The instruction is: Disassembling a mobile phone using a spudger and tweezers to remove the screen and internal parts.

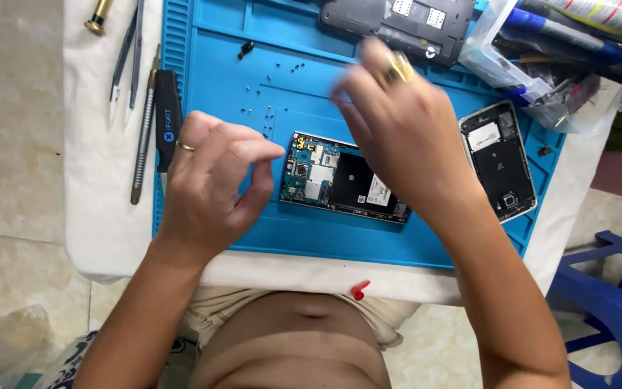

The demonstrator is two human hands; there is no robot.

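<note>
An opened phone (340, 179) with its circuit board showing lies on a blue work mat (203, 65). My left hand (214, 184) hovers just left of the phone, fingers curled loosely, thumb and forefinger near its top-left corner, holding nothing that I can see. My right hand (404, 126) with a gold ring is raised over the phone's right half, blurred by motion; its fingers point up and left over the mat. Whether it pinches anything small is unclear. Several tiny black screws (268, 114) lie scattered on the mat above the phone.
A phone frame (499, 160) lies right of the opened phone and a black back cover (397, 25) at the mat's top. Tweezers (127, 54) and a screwdriver (145, 130) lie left of the mat. A clear bag of tools (563, 50) sits top right. A red cap (358, 289) rests at the table's front edge.
</note>
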